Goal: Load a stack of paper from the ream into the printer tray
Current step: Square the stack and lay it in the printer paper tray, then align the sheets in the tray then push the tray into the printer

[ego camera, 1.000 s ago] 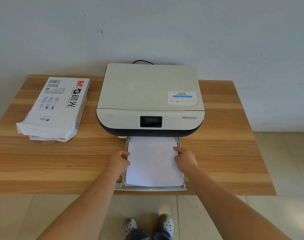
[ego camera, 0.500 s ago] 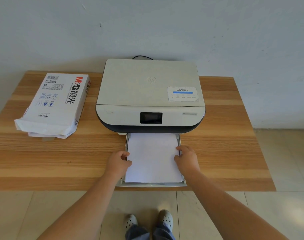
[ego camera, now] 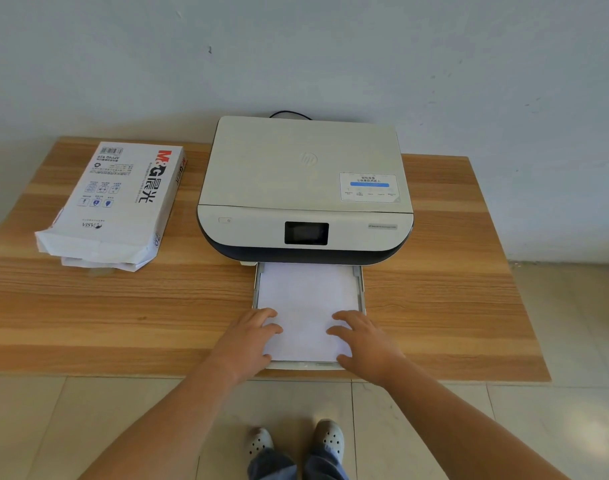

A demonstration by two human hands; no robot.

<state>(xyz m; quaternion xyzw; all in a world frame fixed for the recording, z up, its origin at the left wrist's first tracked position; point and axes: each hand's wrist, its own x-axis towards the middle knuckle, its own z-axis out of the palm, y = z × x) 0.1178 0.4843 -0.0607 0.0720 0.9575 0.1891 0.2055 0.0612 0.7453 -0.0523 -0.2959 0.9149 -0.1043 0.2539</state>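
A white printer (ego camera: 306, 188) with a dark base stands at the middle back of the wooden table (ego camera: 452, 306). Its paper tray (ego camera: 256, 282) is pulled out toward me, and a white paper stack (ego camera: 306, 299) lies flat inside it. My left hand (ego camera: 247, 341) rests on the stack's near left corner with fingers spread. My right hand (ego camera: 365, 341) lies flat on the near right corner, fingers apart. Neither hand grips anything. The opened paper ream (ego camera: 119, 202) lies at the left of the table, its torn end facing me.
A black cable (ego camera: 289, 114) runs behind the printer to the white wall (ego camera: 296, 46). The table's front edge is just under the tray's lip. My feet in white clogs (ego camera: 296, 441) stand on the tiled floor below.
Both hands slid back along the tray's sides to the near end of the stack and now lie flat on top of it. The stack has settled level in the tray.
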